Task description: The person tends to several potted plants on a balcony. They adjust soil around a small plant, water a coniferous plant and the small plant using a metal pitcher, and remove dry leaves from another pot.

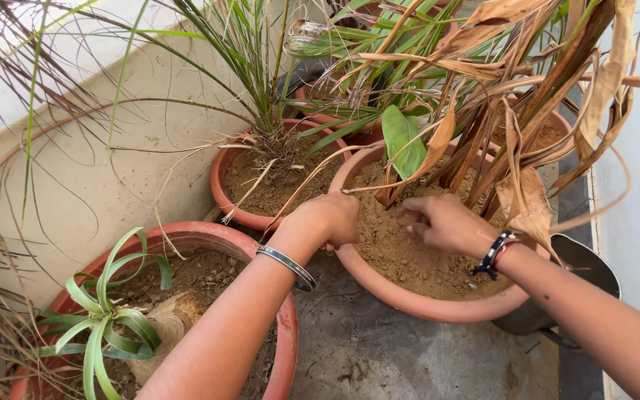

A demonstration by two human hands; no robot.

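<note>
Fingers of right hand (446,222) press soil (409,259); left hand (329,218) grips pot rim (350,259).

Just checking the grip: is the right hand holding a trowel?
No, the right hand is bare, fingers in the soil of the pot.

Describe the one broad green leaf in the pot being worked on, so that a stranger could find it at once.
Find the wide terracotta pot of sandy soil where both hands rest. At its far side rises a clump of dry brown leaves. The green leaf stands at their left edge: broad, oval, and the only fresh one there.
</note>
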